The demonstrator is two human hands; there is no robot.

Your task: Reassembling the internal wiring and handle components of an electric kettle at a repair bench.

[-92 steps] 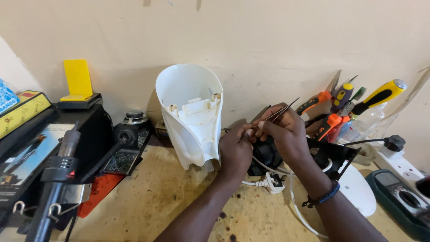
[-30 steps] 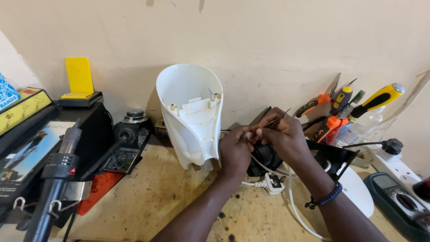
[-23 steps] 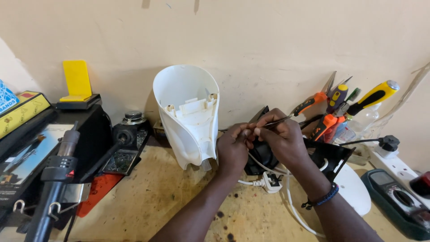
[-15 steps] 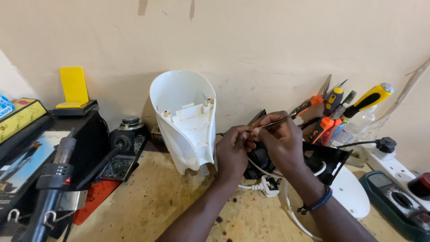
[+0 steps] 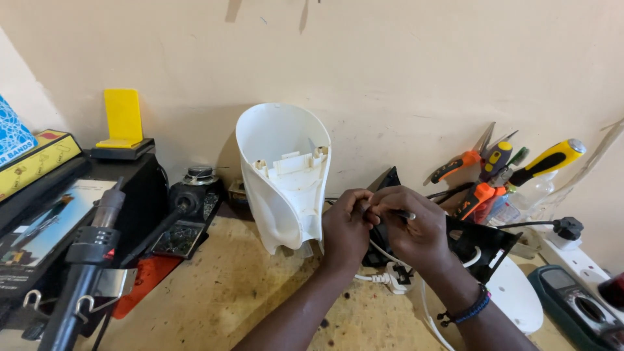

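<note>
Comparing with earlier frames: I see the two hands have come closer to each other and a little lower, in front of the black part.
Change: the thin metal tool [image 5: 408,215] stood out long and slanted above the right hand before; now only a short end shows between thumb and forefinger, so I judge it has been drawn in or turned toward the work.
Camera: the head has lifted slightly, so more wall shows over the shell [image 5: 286,175], which itself has not moved on the table [image 5: 214,292].
Meaning: the fine work at the wire goes on; nothing has been put down or picked up.
Left hand [image 5: 346,227]: fingers pressed together in a pinch on something small and pale, possibly the end of the white cord [image 5: 380,255]; I cannot tell for sure.
Right hand [image 5: 416,231]: fingers closed, pinching the tool, just beside the left fingertips, touching or almost.
Where the work is: right of the shell, over the black part [image 5: 484,242] and the white plug [image 5: 390,279].
Hidden: the point where tool and wire meet is covered by both thumbs.
Cut off: the meter [image 5: 575,305] at the right edge, the hot-air gun [image 5: 88,260] at the bottom left.
Hard to make out: the tools in the cup [image 5: 500,172] overlap each other.
</note>
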